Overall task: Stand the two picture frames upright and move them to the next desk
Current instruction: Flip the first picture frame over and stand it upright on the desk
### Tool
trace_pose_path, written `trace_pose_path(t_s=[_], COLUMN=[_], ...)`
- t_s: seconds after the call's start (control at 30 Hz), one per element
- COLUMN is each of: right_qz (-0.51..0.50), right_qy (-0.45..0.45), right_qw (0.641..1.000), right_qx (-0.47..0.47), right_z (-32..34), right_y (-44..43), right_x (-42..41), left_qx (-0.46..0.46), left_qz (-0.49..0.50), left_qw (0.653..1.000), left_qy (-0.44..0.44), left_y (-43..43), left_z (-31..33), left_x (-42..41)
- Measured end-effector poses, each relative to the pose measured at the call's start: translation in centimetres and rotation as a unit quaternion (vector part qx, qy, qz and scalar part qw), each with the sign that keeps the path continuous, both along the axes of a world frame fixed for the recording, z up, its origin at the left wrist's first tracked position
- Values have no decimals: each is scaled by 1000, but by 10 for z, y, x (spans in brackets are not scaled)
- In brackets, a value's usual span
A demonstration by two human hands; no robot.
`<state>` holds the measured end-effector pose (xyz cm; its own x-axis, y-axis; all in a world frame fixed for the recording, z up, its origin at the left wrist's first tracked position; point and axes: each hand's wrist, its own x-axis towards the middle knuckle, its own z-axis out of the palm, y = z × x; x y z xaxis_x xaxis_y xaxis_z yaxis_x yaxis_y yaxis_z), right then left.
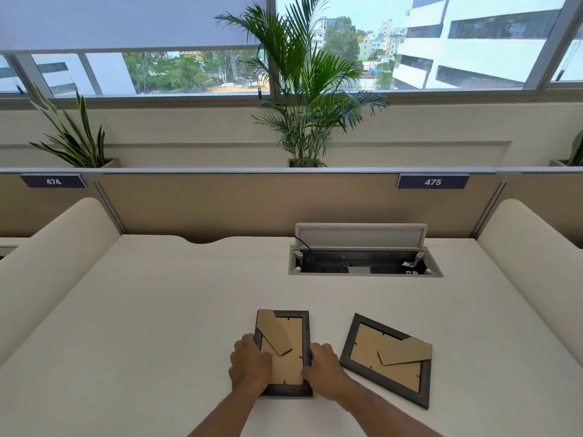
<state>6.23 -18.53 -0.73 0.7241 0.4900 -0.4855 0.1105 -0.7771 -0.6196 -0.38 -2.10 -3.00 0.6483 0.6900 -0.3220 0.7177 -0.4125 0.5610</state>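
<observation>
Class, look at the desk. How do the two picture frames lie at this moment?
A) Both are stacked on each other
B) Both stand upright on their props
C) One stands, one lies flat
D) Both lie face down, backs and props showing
D: the left frame, held at its sides by the left hand and right hand, and the right frame both lie flat on the desk, their cardboard backs up.

Open-plan office, numbered desk label 475 [432,182], partition screen [252,203], desk cable box [362,260], windowsill plants [309,89]
</observation>
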Motion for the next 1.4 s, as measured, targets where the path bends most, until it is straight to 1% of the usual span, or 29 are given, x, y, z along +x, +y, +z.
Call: trace_pose_path(t_s=[0.1, 0.2, 0.33, 0.4, 0.47, 0.53, 0.6, 0.67, 0.73, 0.8, 0.93, 1.03, 1.17, 1.3, 1.4], right_qz=[-26, -56, -79, -81, -77, -71, -62, -37, 4, 37, 58, 64, 45, 39, 39], right_qy=[32, 46, 37, 24, 9, -31, -123, -210, -260, -291, -293, -277, -264, -236, -227], right_qw=[998, 992, 983, 983, 983, 987, 985, 974, 964, 955, 954, 959, 962, 959, 954], right_qx=[56, 105, 159, 165, 164, 144, 99, 78, 59, 34, -6, 3, 55, 153, 191], right_z=[0, 4, 20, 27, 32, 36, 42, 52, 61, 67, 73, 75, 82, 90, 90], right_y=[-4, -11, -24, -30, -36, -41, -42, -39, -34, -31, -30, -34, -37, -41, -42], right_x=[1, 2, 5, 8, 11, 14, 18, 22, 25, 28, 35, 35, 29, 16, 9], left_qx=[-112, -178, -239, -294, -326, -332, -333, -340, -340, -331, -332, -318, -312, -329, -334], left_qz=[52, 78, 56, 53, 53, 51, 42, 36, 24, 8, -23, -33, -24, -1, 2], left_qw=[986, 964, 944, 925, 909, 903, 901, 897, 896, 901, 902, 907, 907, 897, 894], left_qy=[-108, -180, -221, -236, -255, -268, -276, -280, -283, -279, -277, -275, -281, -294, -299], left_y=[2, 5, 4, 1, -3, -8, -16, -26, -38, -48, -62, -66, -65, -55, -49], left_z=[2, 11, 21, 27, 34, 39, 44, 48, 51, 54, 59, 63, 64, 62, 64], left_x=[0, -2, -2, -5, -8, -11, -15, -18, -20, -21, -24, -25, -25, -27, -27])
